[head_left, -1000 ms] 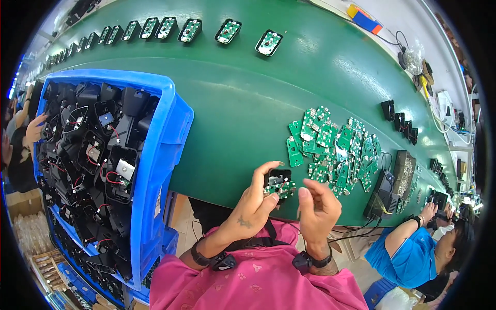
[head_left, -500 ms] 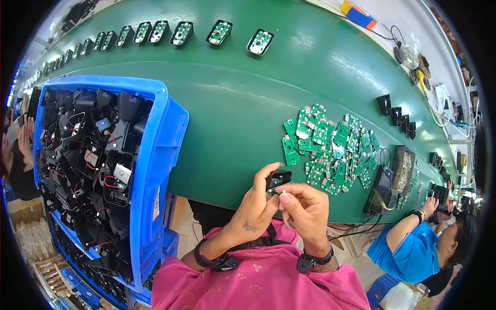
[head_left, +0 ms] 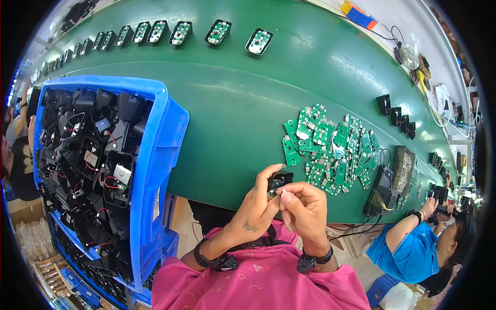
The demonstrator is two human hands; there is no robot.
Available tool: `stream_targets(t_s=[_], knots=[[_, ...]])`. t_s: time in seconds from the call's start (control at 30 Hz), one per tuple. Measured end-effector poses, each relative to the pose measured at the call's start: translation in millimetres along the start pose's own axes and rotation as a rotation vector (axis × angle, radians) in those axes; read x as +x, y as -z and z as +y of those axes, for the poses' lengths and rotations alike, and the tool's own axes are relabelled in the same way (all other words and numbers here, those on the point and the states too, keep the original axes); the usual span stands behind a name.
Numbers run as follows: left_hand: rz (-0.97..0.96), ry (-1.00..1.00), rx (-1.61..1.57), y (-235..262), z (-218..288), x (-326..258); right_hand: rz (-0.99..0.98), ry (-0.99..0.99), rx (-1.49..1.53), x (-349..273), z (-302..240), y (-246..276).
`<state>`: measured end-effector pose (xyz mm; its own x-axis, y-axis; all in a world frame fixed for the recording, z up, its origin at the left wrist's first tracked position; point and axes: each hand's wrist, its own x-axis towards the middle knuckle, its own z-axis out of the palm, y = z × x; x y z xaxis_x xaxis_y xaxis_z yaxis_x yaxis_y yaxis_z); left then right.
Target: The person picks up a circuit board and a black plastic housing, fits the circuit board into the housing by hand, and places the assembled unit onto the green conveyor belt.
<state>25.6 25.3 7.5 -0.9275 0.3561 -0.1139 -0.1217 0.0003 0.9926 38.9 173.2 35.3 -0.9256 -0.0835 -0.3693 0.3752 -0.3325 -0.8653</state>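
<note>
Both hands (fingers pinched) around black housing

Blue crate of black housings beside green boards.

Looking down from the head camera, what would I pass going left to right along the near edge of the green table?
Blue crate of black housings → left hand → small black housing held in both hands → right hand → pile of green circuit boards → black box → co-worker in blue.
</note>
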Motion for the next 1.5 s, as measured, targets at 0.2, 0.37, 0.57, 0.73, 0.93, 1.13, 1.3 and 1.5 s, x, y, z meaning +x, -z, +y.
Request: stream_targets(t_s=[0.2,0.37,0.57,0.73,0.93,1.13,1.3,1.5], knots=[[0.040,0.026,-0.076,1,4,0,0.038,-0.029,0.006,-3,-7,-1],[0.073,-0.074,0.036,9,7,-1,0.130,0.341,-0.670,-1,-12,-2],[-0.021,-0.156,0.149,16,14,1,-0.103,0.360,-0.972,5,-38,2],[-0.061,-0.170,0.134,17,18,1,-0.176,0.284,-0.942,4,-45,4],[-0.098,-0.212,0.221,17,18,4,-0.162,0.255,-0.950,4,-46,6],[-0.091,-0.203,0.405,12,18,3,-0.112,0.392,-1.024,6,-34,4],[-0.003,-0.243,0.558,-1,7,4,-0.071,0.428,-1.121,3,-27,3],[-0.071,-0.070,0.597,7,10,0,-0.120,0.385,-1.011,8,-14,7]])
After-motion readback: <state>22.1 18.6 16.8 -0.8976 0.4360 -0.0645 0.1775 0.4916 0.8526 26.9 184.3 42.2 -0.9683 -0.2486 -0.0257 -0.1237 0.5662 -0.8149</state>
